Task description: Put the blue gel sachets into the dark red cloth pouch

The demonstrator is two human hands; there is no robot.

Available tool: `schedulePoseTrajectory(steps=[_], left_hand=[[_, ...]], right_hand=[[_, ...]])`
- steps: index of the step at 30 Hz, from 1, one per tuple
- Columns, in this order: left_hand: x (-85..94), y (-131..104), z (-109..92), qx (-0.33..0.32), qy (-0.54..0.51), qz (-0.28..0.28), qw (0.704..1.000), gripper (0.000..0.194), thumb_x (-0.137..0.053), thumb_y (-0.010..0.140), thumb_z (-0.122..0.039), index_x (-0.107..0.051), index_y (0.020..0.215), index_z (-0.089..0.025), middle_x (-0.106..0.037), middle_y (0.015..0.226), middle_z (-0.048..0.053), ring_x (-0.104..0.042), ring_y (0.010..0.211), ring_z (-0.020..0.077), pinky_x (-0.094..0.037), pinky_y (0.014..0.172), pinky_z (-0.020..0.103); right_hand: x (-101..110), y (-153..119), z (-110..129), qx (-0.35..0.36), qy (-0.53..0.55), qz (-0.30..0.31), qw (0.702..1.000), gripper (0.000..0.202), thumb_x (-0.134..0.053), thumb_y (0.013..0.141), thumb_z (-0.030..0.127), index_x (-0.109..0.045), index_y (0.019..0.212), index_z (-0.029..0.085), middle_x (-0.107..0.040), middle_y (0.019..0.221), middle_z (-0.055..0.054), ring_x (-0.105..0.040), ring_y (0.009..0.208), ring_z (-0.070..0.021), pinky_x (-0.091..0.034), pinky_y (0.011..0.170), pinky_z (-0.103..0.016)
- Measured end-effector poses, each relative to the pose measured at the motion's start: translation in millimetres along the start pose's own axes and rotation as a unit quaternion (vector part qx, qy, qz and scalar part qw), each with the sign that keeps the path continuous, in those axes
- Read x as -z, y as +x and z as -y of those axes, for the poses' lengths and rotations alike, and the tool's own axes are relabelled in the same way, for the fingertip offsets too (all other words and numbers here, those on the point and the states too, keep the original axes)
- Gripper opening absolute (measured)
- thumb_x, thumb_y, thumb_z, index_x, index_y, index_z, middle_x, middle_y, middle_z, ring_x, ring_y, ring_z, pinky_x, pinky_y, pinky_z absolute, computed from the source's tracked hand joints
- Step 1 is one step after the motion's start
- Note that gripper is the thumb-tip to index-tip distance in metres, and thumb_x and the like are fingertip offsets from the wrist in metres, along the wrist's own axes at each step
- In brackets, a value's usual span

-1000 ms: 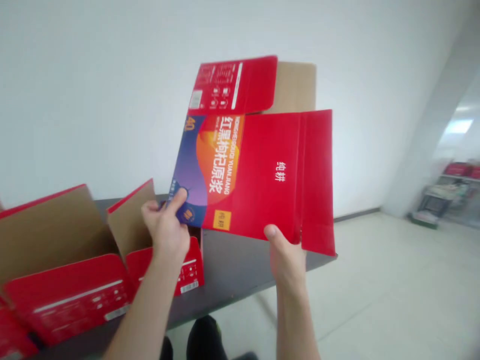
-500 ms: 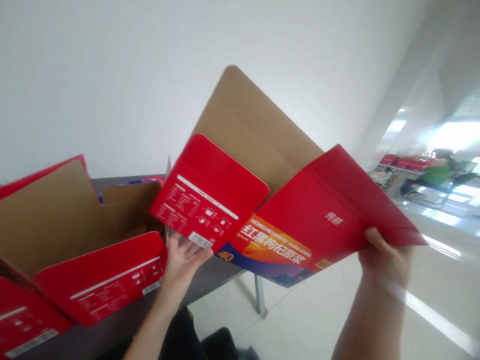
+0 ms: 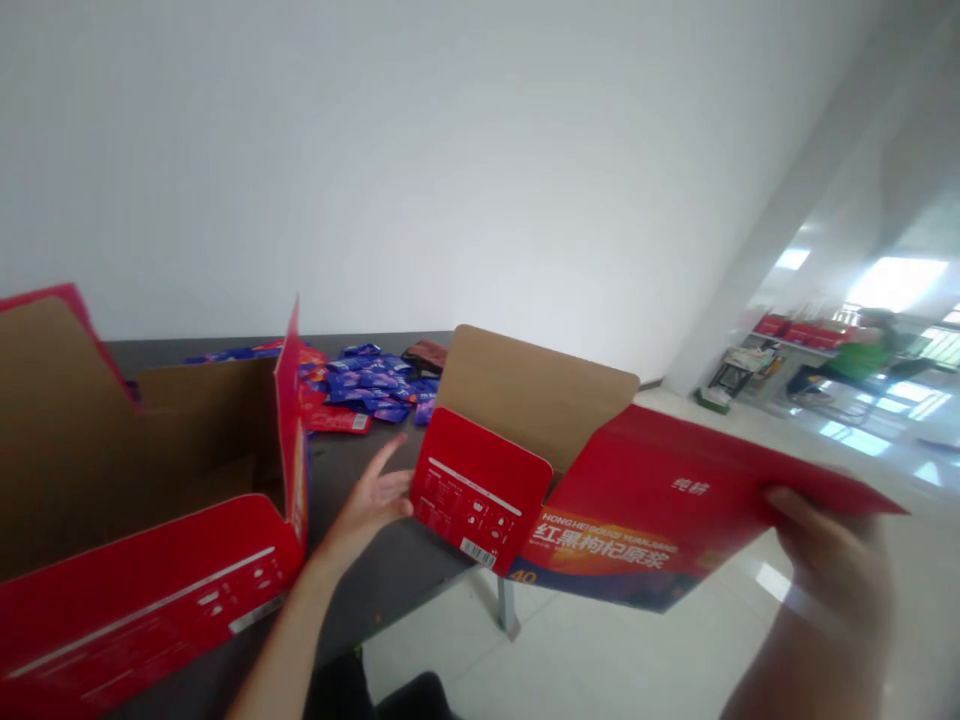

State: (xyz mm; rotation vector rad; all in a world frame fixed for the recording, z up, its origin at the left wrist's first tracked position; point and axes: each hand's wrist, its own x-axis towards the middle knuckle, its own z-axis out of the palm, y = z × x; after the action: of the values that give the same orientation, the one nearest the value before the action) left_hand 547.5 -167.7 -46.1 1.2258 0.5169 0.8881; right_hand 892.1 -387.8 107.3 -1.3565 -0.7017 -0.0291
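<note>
A red cardboard carton with brown inner sides hangs partly unfolded and tilted over the table's right end. My right hand is closed on the carton's far-right flap, its thumb on the front and the other fingers mostly hidden. Beside the carton's left edge, my left hand has its fingers apart; the fingertips are at that edge, and I cannot tell whether they touch. To the left, an open red carton stands on the table with its flaps up.
Behind the cartons, several purple and red sachets lie on the dark table by the wall. A table leg shows below. Far right, a person in green is near shelves with red boxes.
The held carton has moved lower and to the right, and its tilt has lessened. My left hand has come off its underside, fingers now spread. More sachets show behind.
</note>
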Motion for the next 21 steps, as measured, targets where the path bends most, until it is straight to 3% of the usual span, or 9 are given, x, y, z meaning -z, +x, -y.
schedulePoseTrajectory(steps=[5, 7, 10, 13, 17, 21], left_hand=[[-6.6, 6, 17, 0.000, 0.003, -0.059, 0.998, 0.053, -0.076, 0.057, -0.048, -0.065, 0.095, -0.013, -0.071, 0.088, 0.013, -0.065, 0.087, 0.0287, -0.051, 0.080, 0.040], [-6.8, 5, 18, -0.009, 0.009, -0.106, 0.994, 0.044, -0.073, 0.063, -0.045, -0.065, 0.092, -0.013, -0.071, 0.087, 0.011, -0.066, 0.085, 0.0264, -0.051, 0.079, 0.037], [-6.5, 2, 18, -0.025, 0.016, -0.160, 0.987, 0.044, -0.074, 0.062, -0.046, -0.064, 0.092, -0.014, -0.071, 0.088, 0.010, -0.066, 0.083, 0.0250, -0.051, 0.079, 0.036], [-6.6, 2, 16, -0.030, 0.022, -0.191, 0.981, 0.043, -0.073, 0.062, -0.047, -0.064, 0.089, -0.015, -0.071, 0.085, 0.008, -0.066, 0.081, 0.0237, -0.050, 0.080, 0.036], [-6.3, 2, 15, -0.026, 0.028, -0.207, 0.978, 0.044, -0.072, 0.061, -0.050, -0.063, 0.086, -0.016, -0.070, 0.078, 0.007, -0.065, 0.076, 0.0233, -0.052, 0.076, 0.037], [-9.4, 4, 24, -0.028, 0.034, -0.215, 0.976, 0.048, -0.068, 0.060, -0.060, -0.063, 0.078, -0.016, -0.068, 0.072, 0.007, -0.064, 0.074, 0.0247, -0.053, 0.070, 0.035]], right_hand=[[-29, 20, -37, 0.001, 0.084, 0.018, 0.996, 0.043, -0.083, 0.033, 0.022, -0.058, 0.068, 0.022, -0.059, 0.061, 0.005, -0.053, 0.052, -0.0124, -0.042, 0.050, -0.027], [-41, 23, -54, 0.006, 0.141, 0.023, 0.990, 0.046, -0.081, 0.040, 0.043, -0.061, 0.076, 0.023, -0.064, 0.070, 0.002, -0.059, 0.062, -0.0166, -0.047, 0.058, -0.031], [-55, 18, -82, -0.058, 0.223, 0.077, 0.970, 0.072, -0.045, 0.058, 0.082, -0.063, 0.095, 0.022, -0.067, 0.091, -0.008, -0.062, 0.092, -0.0270, -0.047, 0.080, -0.044], [-63, 6, -109, -0.188, 0.227, 0.136, 0.946, 0.091, -0.024, 0.062, 0.088, -0.063, 0.105, 0.018, -0.068, 0.096, -0.013, -0.059, 0.104, -0.0301, -0.044, 0.088, -0.048], [-70, -3, -139, -0.269, 0.178, 0.163, 0.932, 0.093, -0.026, 0.060, 0.089, -0.064, 0.102, 0.016, -0.070, 0.090, -0.014, -0.061, 0.101, -0.0293, -0.047, 0.086, -0.045], [-86, -16, -153, -0.276, 0.156, 0.141, 0.938, 0.079, -0.040, 0.057, 0.087, -0.066, 0.091, 0.020, -0.071, 0.082, -0.008, -0.063, 0.095, -0.0266, -0.049, 0.084, -0.040]])
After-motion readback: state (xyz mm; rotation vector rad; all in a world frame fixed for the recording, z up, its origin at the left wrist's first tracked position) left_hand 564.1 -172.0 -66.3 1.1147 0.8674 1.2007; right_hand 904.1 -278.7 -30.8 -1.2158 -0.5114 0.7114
